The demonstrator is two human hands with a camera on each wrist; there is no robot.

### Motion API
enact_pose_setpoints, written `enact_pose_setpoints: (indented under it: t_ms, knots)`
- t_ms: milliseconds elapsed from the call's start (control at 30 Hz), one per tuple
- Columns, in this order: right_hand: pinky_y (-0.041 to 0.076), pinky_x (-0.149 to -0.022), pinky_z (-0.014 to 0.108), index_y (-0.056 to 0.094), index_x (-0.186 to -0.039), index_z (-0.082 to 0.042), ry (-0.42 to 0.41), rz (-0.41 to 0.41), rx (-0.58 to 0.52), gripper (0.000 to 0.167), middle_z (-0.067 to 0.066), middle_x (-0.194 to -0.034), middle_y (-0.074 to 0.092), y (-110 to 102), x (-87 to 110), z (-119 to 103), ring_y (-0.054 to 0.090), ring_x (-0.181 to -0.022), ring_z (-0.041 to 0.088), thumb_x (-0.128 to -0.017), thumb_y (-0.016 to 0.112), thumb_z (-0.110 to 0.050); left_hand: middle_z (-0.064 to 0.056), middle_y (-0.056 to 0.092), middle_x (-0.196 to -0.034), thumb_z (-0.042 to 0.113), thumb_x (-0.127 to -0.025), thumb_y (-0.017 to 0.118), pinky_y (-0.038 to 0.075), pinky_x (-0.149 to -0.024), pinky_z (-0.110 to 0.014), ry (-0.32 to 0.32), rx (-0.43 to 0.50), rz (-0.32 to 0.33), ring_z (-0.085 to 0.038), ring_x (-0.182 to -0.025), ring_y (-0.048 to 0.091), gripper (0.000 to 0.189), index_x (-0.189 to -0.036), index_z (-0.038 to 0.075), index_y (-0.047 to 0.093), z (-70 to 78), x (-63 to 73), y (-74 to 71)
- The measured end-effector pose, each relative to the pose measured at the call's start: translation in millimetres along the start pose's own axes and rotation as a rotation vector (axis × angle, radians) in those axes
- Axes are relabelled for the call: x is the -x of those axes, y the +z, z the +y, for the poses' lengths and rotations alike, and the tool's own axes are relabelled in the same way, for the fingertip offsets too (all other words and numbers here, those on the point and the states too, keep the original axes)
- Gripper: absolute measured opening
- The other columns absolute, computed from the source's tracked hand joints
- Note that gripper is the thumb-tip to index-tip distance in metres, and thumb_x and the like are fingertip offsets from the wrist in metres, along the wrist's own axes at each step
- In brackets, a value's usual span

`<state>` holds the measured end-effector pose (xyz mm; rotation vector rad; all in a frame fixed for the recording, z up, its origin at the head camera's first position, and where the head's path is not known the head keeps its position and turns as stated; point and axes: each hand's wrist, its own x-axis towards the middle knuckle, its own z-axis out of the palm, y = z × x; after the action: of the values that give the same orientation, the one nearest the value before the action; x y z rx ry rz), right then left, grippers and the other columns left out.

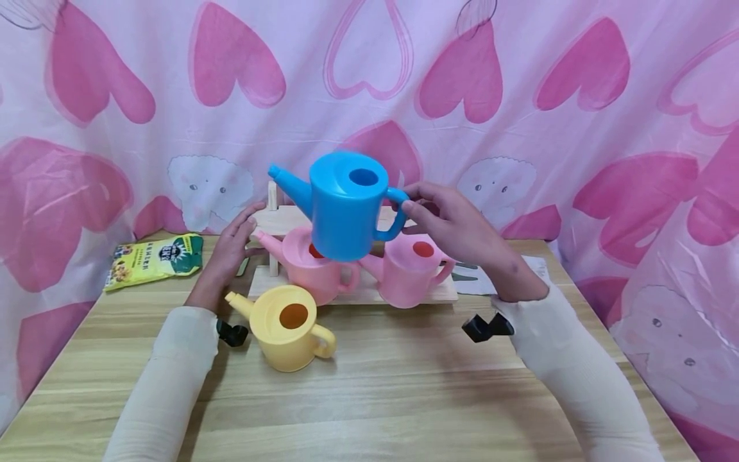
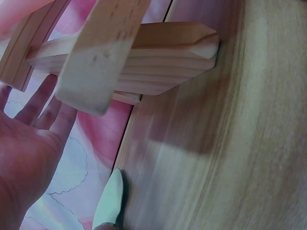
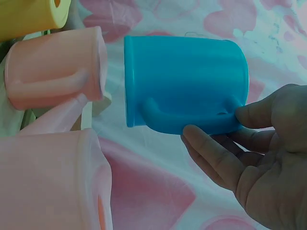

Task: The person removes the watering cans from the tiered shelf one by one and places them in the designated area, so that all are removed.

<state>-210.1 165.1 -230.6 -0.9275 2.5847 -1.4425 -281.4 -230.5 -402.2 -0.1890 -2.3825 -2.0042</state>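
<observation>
Up above the two-tier wooden rack [image 1: 277, 221], my right hand [image 1: 456, 224] pinches the handle of a blue watering can [image 1: 343, 215] between thumb and fingers. The can is held upright, its spout pointing left. My left hand [image 1: 228, 253] is at the rack's left end, fingers extended against or just behind its wood; exact contact is hard to tell. Two pink watering cans, one on the left [image 1: 312, 276] and one on the right [image 1: 407, 276], stand on the lower shelf. A yellow watering can [image 1: 283, 346] is on the table in front of the rack.
A yellow and green packet [image 1: 152, 260] lies at the table's back left. Behind the right forearm is a white sheet [image 1: 473, 282] with dark marks. A pale green blade-shaped piece [image 2: 110, 199] lies near the left hand. A heart-patterned curtain [image 1: 369, 115] hangs behind.
</observation>
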Motion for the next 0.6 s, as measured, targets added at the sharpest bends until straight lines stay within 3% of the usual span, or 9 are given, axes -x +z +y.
enact_pose_setpoints:
  t_ms: [233, 400, 600]
  knots:
    - [0.062, -0.077, 0.044, 0.063, -0.133, 0.001, -0.053, -0.023, 0.037, 0.029, 0.012, -0.115, 0.066, -3.5, 27.9, 2.4, 0.074, -0.095, 0.029, -0.104, 0.06, -0.004, 0.003, 0.018, -0.17, 0.05, -0.11, 0.037, 0.039, -0.109, -0.066, 0.004, 0.004, -0.005, -0.037, -0.149, 0.026, 0.058, -0.163, 0.029, 0.031, -0.9, -3.1, -1.0]
    - [0.061, -0.081, 0.041, 0.065, -0.131, 0.003, -0.076, -0.04, 0.009, 0.029, 0.011, -0.111, 0.07, -2.2, 49.8, 6.4, 0.075, -0.093, 0.029, -0.102, 0.06, 0.002, 0.0, 0.022, -0.169, 0.051, -0.11, 0.037, 0.039, -0.108, -0.065, 0.008, -0.003, -0.006, -0.037, -0.145, 0.034, 0.058, -0.163, 0.03, 0.031, -1.3, -3.5, -2.3]
    - [0.06, -0.085, 0.041, 0.061, -0.134, 0.0, 0.009, -0.066, -0.046, 0.03, 0.009, -0.118, 0.066, 1.9, 78.8, 16.6, 0.072, -0.101, 0.025, -0.105, 0.057, -0.002, 0.001, 0.023, -0.169, 0.052, -0.109, 0.038, 0.039, -0.109, -0.065, 0.008, 0.008, -0.004, -0.036, -0.145, 0.035, 0.058, -0.163, 0.03, 0.033, -1.4, -3.0, -2.3]
